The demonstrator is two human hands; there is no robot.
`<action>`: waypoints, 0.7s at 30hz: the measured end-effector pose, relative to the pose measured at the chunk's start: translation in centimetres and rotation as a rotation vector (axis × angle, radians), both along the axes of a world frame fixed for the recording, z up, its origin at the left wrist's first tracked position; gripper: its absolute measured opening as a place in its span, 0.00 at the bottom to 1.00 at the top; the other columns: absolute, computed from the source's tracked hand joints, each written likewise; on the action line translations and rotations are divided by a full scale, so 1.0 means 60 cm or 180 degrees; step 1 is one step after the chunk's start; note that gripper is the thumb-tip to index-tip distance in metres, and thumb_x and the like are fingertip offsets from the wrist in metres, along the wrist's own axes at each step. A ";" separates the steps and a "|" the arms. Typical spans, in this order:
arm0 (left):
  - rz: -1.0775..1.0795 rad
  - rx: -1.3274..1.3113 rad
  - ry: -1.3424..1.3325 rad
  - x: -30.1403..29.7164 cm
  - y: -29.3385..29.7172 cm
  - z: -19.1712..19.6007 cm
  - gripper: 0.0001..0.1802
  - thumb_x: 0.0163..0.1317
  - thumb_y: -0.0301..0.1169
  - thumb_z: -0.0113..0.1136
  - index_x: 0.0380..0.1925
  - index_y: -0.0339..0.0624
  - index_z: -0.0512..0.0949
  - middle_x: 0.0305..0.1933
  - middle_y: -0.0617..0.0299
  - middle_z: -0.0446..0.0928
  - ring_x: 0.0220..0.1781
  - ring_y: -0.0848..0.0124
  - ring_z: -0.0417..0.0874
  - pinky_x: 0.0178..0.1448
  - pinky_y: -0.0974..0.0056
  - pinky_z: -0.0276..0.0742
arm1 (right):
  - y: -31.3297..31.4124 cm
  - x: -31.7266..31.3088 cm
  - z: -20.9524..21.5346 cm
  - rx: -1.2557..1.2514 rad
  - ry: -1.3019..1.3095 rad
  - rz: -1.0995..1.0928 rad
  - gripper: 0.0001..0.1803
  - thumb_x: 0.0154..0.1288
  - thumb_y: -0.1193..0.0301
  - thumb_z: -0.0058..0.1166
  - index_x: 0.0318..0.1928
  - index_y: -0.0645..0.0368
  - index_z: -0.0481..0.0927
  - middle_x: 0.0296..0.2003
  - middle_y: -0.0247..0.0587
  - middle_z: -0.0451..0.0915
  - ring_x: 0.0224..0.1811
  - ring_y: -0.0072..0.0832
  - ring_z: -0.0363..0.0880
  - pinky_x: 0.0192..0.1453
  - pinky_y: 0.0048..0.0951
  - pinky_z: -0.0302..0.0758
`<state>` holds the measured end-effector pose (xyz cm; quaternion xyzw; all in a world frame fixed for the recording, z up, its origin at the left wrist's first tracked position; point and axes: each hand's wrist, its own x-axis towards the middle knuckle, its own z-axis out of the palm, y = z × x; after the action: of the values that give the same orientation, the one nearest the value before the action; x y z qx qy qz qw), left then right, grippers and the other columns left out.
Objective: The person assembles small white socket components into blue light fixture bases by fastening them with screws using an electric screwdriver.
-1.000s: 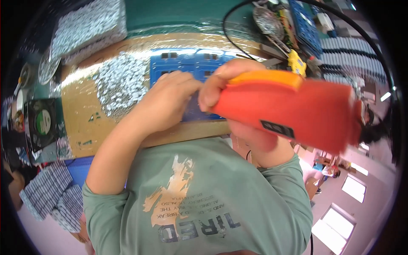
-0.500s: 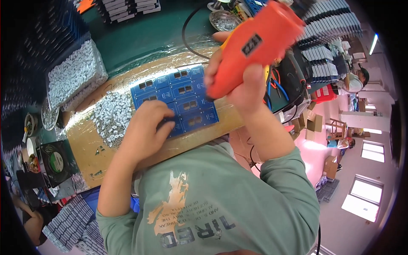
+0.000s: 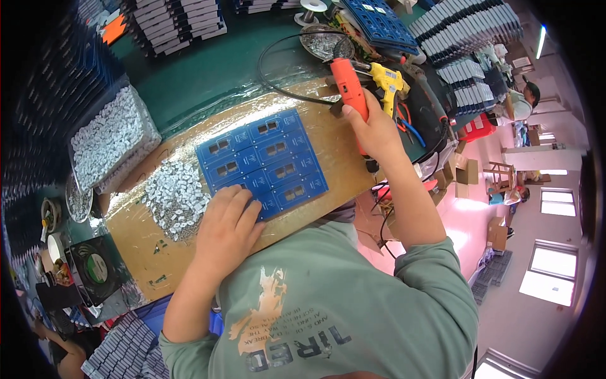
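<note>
A blue circuit board panel (image 3: 271,146) with paired rectangular cut-outs lies on the brown work board. My left hand (image 3: 228,221) rests with outstretched fingers over its near left corner, and nothing shows in that hand. Touching distance from the same hand is a heap of small white parts with metal pins (image 3: 175,197). My right hand (image 3: 377,129) is wrapped round a red hand-held power tool (image 3: 349,85), held over the right end of the work board. The tool's exact kind is unclear. Just beyond it lies a yellow glue gun (image 3: 388,81).
A clear bin of white parts (image 3: 117,136) stands at the left, near a round black fan (image 3: 95,265). Blue-handled pliers (image 3: 413,134) lie at the right. A black cable (image 3: 265,79) loops behind the panel. Stacked boards (image 3: 173,25) line the back.
My right hand has carried the red tool away from my head, down toward the board's far right end. My left hand has shifted slightly nearer and off the panel's middle.
</note>
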<state>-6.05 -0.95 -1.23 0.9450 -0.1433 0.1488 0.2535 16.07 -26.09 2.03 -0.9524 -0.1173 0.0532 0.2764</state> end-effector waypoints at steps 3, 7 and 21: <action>-0.0045 0.0061 0.0028 -0.001 0.002 0.002 0.26 0.44 0.30 0.73 0.46 0.38 0.78 0.54 0.51 0.76 0.60 0.50 0.76 0.65 0.46 0.74 | -0.002 0.018 -0.001 -0.0284 0.0093 -0.0189 0.35 0.71 0.49 0.48 0.69 0.61 0.64 0.48 0.65 0.81 0.52 0.59 0.80 0.57 0.50 0.74; -0.0089 0.0116 -0.0105 0.003 0.003 0.000 0.26 0.45 0.29 0.73 0.47 0.36 0.79 0.53 0.50 0.77 0.60 0.49 0.77 0.64 0.45 0.75 | -0.006 0.027 -0.008 -0.1097 -0.0223 -0.0328 0.35 0.72 0.45 0.43 0.67 0.59 0.67 0.43 0.65 0.83 0.48 0.58 0.82 0.54 0.52 0.76; -0.0214 0.0132 -0.0132 0.012 0.004 0.000 0.24 0.45 0.29 0.72 0.45 0.38 0.80 0.50 0.52 0.78 0.55 0.52 0.80 0.59 0.47 0.77 | -0.042 -0.010 0.005 -0.1037 -0.0928 -0.0140 0.34 0.65 0.48 0.58 0.64 0.54 0.74 0.49 0.53 0.82 0.52 0.49 0.81 0.54 0.44 0.77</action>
<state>-5.34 -0.69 -1.26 0.9415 -0.1832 0.1567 0.2356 15.45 -28.62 2.33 -0.9844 -0.1251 -0.0729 0.1000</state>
